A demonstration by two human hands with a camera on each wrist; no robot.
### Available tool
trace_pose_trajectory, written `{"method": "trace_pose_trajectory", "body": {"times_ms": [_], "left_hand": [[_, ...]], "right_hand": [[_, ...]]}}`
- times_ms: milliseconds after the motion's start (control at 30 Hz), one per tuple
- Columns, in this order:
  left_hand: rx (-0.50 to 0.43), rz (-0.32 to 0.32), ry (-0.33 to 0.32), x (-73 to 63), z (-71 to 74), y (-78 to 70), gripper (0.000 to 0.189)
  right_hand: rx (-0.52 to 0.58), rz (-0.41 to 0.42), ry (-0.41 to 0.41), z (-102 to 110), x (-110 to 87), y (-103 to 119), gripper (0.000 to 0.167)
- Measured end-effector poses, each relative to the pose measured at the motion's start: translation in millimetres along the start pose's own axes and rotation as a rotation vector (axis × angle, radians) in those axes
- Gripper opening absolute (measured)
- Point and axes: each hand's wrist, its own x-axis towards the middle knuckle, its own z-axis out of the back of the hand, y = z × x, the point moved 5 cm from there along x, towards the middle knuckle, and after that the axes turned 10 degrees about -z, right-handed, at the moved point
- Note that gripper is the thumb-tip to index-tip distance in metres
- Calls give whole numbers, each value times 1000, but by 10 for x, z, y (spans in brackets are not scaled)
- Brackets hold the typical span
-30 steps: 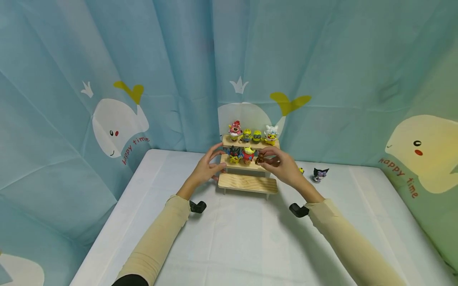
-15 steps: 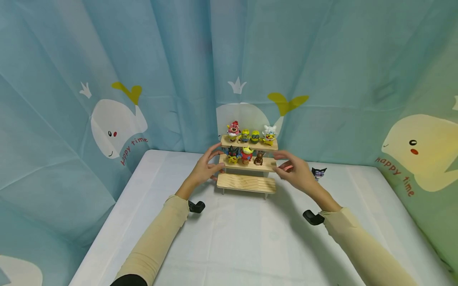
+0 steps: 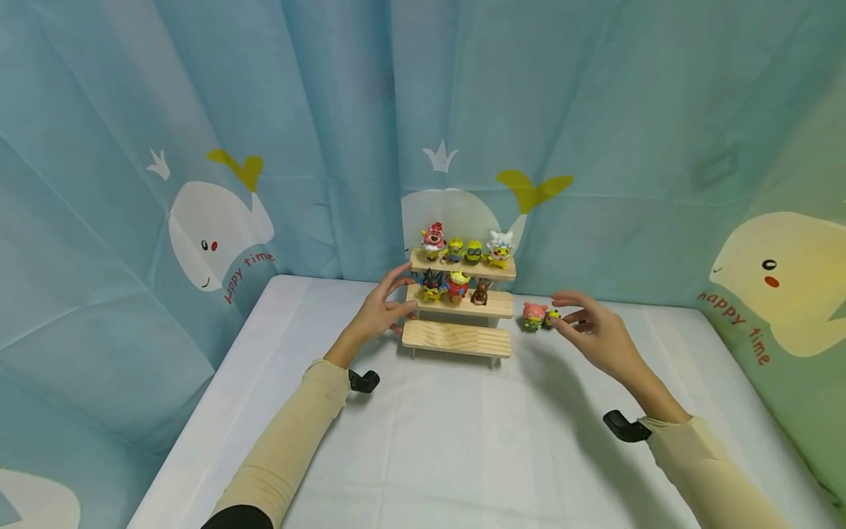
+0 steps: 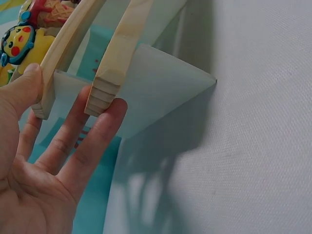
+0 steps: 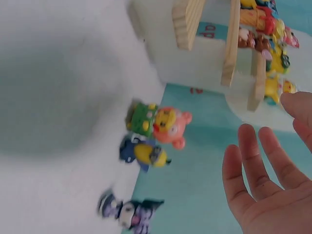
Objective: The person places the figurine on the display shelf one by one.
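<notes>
A three-tier wooden display stand (image 3: pixel 456 338) stands on the table. My left hand (image 3: pixel 377 316) holds its left end; in the left wrist view the thumb lies on the middle tier's end and fingertips touch the lower one. Three figurines, including a brown one (image 3: pixel 480 293), stand on the middle tier. My right hand (image 3: pixel 604 338) is right of the stand with fingers spread, holding nothing. Nearest to it are a minion figurine (image 5: pixel 146 152) and a pink-hooded figurine (image 5: pixel 168 126). A black-and-purple figurine (image 5: pixel 129 214) shows in the right wrist view; in the head view my hand hides it.
Several figurines, among them a pink bear (image 3: pixel 433 241) and a white-hatted yellow one (image 3: pixel 500 251), line the top tier. Behind the white-covered table (image 3: pixel 449 448) hangs a blue curtain (image 3: pixel 330 147) with whale prints.
My right hand has let go of the brown figurine on the middle tier and moved right, toward the figurines on the table. The left hand stays at the stand.
</notes>
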Motion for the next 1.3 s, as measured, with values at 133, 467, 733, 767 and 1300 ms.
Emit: {"method": "trace_pose_trajectory", "body": {"times_ms": [133,467,733,767,1300], "left_hand": [[4,0,3,1,0,-13,74],[-15,-22,20,0,-9,19,74],[-12,-33,11,-10,3,16,74],[-14,-33,12,-9,1,16,74],[-5,-37,7,10,7,24,74]], "right_hand": [[1,-33,-21,136,-111,-88,40],[-3,-94,-71,423,-406,-235,41],[-2,-82,-84,494,-505,-309,42],[2,-83,-83,497,-511,-321,42],[-46,-149,-53,544,-361,-694,47]]}}
